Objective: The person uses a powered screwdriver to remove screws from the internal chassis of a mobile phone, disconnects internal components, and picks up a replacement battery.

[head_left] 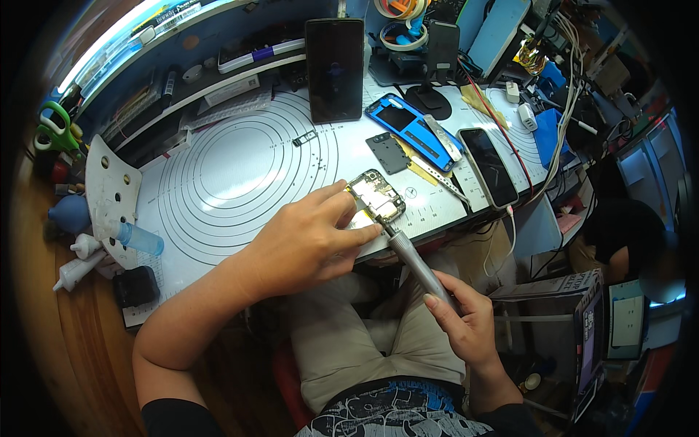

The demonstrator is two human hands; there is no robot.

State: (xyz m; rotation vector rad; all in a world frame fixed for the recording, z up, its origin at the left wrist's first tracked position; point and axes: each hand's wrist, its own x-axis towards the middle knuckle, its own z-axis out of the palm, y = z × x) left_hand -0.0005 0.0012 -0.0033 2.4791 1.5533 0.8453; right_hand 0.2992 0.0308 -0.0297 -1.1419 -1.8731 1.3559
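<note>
An opened phone [378, 193] with its metal-shielded insides showing sits at the mat's front edge. My left hand [317, 231] grips its lower left part, fingers curled round it. My right hand [463, 320] is closed on a long silver cylindrical driver [410, 259], whose tip meets the phone beside my left fingertips. Behind the phone lie a black plastic plate [386, 152], a white perforated tool [437, 177] and a blue phone frame [397, 116] with a metal piece on it. A small dark part [304, 138] and several tiny bits lie on the mat.
A printed white mat [211, 218] covers the desk. An upright dark phone [334, 69] stands at the back, another phone [486, 166] lies right with cables. Bottles [138, 237] and green scissors [54, 127] are at left. Another person [619, 233] is at far right.
</note>
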